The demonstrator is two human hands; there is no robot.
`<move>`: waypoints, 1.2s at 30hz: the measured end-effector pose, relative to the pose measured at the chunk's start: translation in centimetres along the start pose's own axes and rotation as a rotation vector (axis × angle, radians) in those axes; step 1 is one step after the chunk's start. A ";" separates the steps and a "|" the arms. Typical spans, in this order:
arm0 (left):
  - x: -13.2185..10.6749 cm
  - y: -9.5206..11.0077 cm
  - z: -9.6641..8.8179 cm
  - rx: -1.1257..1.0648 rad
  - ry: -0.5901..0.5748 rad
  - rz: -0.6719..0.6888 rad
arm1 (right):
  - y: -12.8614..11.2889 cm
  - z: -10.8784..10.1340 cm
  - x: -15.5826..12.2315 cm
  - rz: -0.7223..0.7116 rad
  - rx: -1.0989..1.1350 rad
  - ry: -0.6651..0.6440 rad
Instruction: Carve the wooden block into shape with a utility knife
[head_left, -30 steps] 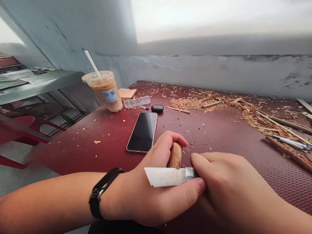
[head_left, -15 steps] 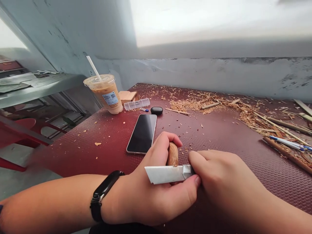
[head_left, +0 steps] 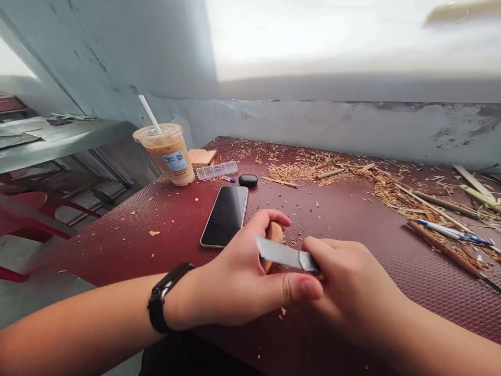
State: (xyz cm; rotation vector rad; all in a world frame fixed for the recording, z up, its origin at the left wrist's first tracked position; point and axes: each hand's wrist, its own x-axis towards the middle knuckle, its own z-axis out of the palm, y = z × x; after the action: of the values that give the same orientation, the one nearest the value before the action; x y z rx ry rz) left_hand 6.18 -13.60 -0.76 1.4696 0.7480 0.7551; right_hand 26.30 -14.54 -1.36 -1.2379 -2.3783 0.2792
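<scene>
My left hand (head_left: 238, 284), with a black band on its wrist, is closed round a small piece of wood (head_left: 275, 233). Part of that wood is hidden by the fingers and the blade. In my right hand (head_left: 348, 274) is a knife (head_left: 284, 253), gripped by its handle, which the fingers mostly cover. Its blade points left and lies across the wood, slightly blurred. My left thumb is stretched out below the blade, its tip close to the right hand. Left of the wood, a phone (head_left: 225, 215) lies on the dark red table (head_left: 176, 261).
An iced drink cup (head_left: 172, 156) with a straw stands at the back left, beside wood blocks (head_left: 201, 157), a clear plastic case (head_left: 217, 170) and a black earbud case (head_left: 248, 180). Wood shavings (head_left: 301, 172) spread along the back; pens (head_left: 454, 231) and sticks lie at the right.
The knife blade has tilted, its tip rising and shifting right over the wood. My left thumb has moved up slightly. The view has shifted a little to the right.
</scene>
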 end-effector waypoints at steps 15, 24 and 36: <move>3.7 -1.9 -2.9 0.263 0.248 0.116 | 3.0 -0.8 1.6 0.256 0.143 0.053; 3.8 -0.2 -2.3 0.280 -0.145 0.016 | 3.4 -0.1 1.9 0.212 0.142 0.030; 5.9 0.8 0.4 -0.062 -0.251 0.048 | 4.1 -2.8 2.0 0.050 -0.115 -0.053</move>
State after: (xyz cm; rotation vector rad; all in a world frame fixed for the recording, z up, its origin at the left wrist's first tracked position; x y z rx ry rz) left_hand 9.89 -8.98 0.14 1.4969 0.4962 0.6104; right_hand 29.64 -10.61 0.16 -1.3599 -2.4408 0.1949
